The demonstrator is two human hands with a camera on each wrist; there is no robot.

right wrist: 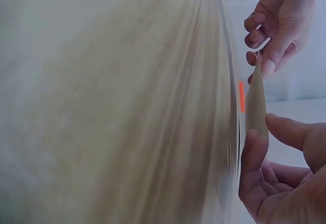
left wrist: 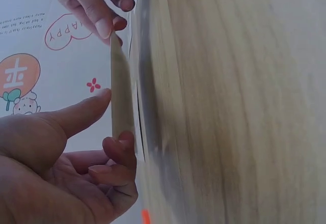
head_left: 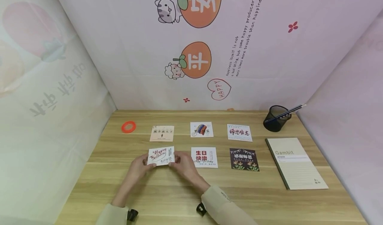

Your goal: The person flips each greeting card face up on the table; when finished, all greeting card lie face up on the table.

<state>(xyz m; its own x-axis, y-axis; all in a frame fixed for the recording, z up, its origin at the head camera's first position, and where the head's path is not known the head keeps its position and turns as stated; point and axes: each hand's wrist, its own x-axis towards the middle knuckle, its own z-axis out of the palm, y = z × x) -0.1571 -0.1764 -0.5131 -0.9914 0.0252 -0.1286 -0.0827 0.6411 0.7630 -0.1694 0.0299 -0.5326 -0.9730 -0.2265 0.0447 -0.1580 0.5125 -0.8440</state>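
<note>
A white "Happy Birthday" card (head_left: 161,156) is held by both hands at its two sides, tilted up from the wooden table. The left hand (head_left: 140,167) pinches its left edge between thumb and fingers. At the opposite edge, the right hand (head_left: 186,167) grips it the same way. Both wrist views show the card (left wrist: 122,91) nearly edge-on, slightly bowed, off the tabletop. Just behind it lies a pale pink card (head_left: 162,134). Right of the right hand is a white card with red characters (head_left: 204,157), its left edge close to the fingers.
More cards lie flat: one with a colourful drawing (head_left: 201,129), a blue-edged one (head_left: 239,133) and a dark floral one (head_left: 244,165). An orange ring (head_left: 128,131) sits at the back left. On the right are a black mesh cup (head_left: 272,126) with pencils and a notebook (head_left: 296,167).
</note>
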